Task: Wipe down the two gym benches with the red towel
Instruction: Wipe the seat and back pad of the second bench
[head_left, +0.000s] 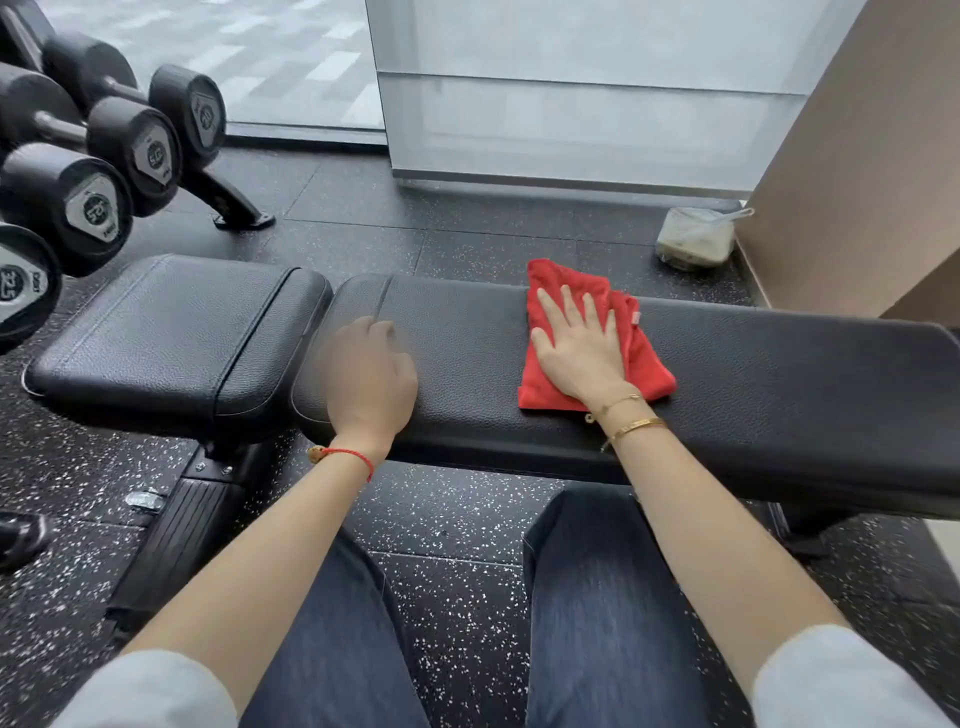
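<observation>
While the right hand lies flat on the red towel, fingers straight and spread, palm pressing the cloth onto the long back pad of the black gym bench, the wipe depends on 1 relation: the pad's long axis runs left to right across the view, and the towel sits near its middle, bunched into a rough rectangle lying crosswise to that axis. Bare black vinyl stretches away on both sides, more of it toward the right end. The right hand is the only one on the towel, so it looks to be the working hand, and its likely stroke is a sideways sweep along the pad rather than toward or away from the body.

Left of it, well apart from the towel, the left hand rests on the same pad near the gap to the seat pad. It is blurred; its fingers look loosely curled, holding nothing, perhaps bracing.

Only 1 bench shows; I judge the task at an early or middle stage. A rack of dumbbells stands at far left, and a plastic-wrapped container sits on the floor beyond the bench.
</observation>
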